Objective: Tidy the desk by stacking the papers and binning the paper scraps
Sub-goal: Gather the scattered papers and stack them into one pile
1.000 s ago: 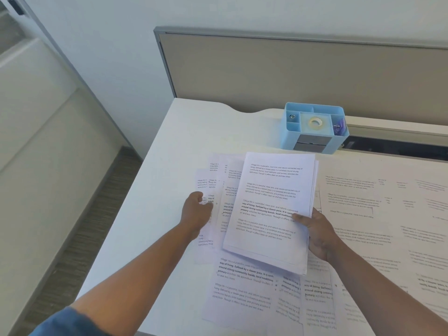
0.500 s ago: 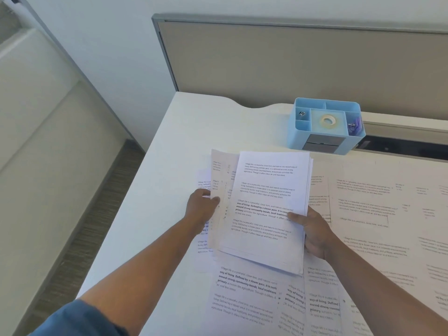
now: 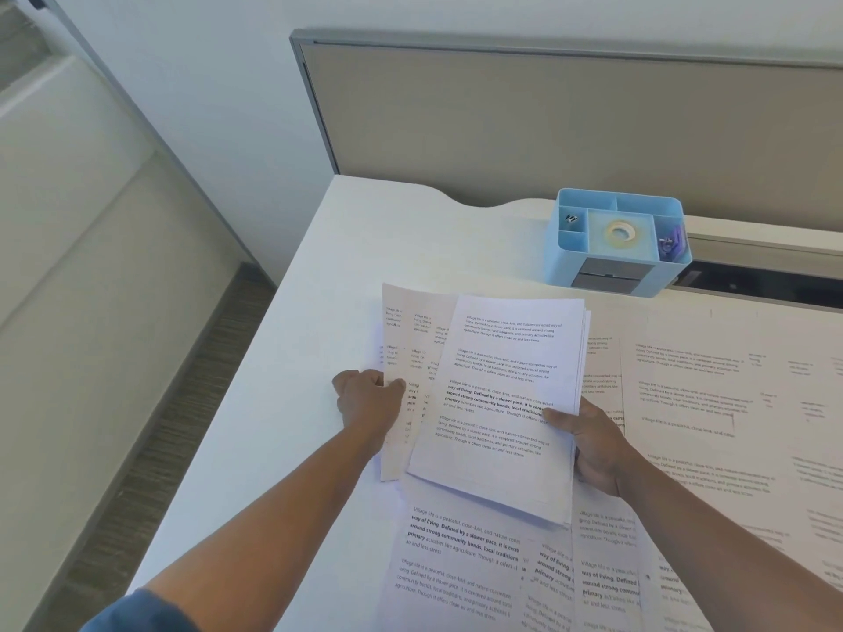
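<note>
My right hand grips a stack of printed papers by its right edge, thumb on top, and holds it tilted above the white desk. My left hand pinches the left edge of a few overlapping sheets that are lifted and tucked under the stack's left side. More printed sheets lie flat on the desk below the stack and others spread out to the right. No paper scraps or bin are in view.
A light blue desk organiser with a tape roll and clips stands at the back of the desk. Behind it rises a grey partition panel. The desk's left edge drops to the floor.
My left hand has taken hold of the loose sheets on the left and lifted them off the desk toward the stack. The right hand keeps holding the stack, now slightly more upright.
</note>
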`<state>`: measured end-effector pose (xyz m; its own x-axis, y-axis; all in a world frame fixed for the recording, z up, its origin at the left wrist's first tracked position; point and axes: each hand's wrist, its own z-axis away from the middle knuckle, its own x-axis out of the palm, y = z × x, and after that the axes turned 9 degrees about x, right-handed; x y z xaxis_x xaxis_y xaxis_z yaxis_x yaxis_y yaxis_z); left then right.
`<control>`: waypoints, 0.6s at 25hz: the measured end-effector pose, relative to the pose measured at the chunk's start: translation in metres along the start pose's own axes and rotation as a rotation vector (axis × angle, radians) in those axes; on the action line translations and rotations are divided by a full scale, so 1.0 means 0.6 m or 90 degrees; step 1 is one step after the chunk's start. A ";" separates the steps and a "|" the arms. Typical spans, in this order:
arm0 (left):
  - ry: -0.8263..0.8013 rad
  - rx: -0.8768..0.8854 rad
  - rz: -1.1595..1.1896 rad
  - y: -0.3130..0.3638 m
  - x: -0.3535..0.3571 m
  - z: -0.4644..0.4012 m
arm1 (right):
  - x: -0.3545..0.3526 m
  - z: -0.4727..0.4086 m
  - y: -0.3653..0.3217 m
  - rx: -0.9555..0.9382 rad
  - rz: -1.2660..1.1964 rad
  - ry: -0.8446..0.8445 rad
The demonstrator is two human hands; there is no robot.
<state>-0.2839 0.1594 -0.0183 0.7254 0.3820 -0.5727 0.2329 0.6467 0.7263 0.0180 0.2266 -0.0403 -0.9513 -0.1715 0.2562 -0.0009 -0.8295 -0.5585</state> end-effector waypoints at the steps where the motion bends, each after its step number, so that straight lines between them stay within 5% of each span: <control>1: -0.004 -0.003 0.060 0.000 -0.004 -0.001 | 0.000 -0.001 0.000 0.000 -0.001 -0.002; 6: -0.016 0.007 0.081 0.009 -0.022 0.002 | -0.003 -0.002 0.001 -0.001 -0.006 -0.010; 15: 0.054 0.189 -0.049 0.070 -0.118 0.026 | -0.007 -0.008 0.005 -0.005 -0.004 -0.008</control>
<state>-0.3158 0.1493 0.0586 0.6453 0.4009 -0.6503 0.4729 0.4589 0.7522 0.0206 0.2274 -0.0470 -0.9473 -0.1723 0.2699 -0.0099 -0.8267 -0.5626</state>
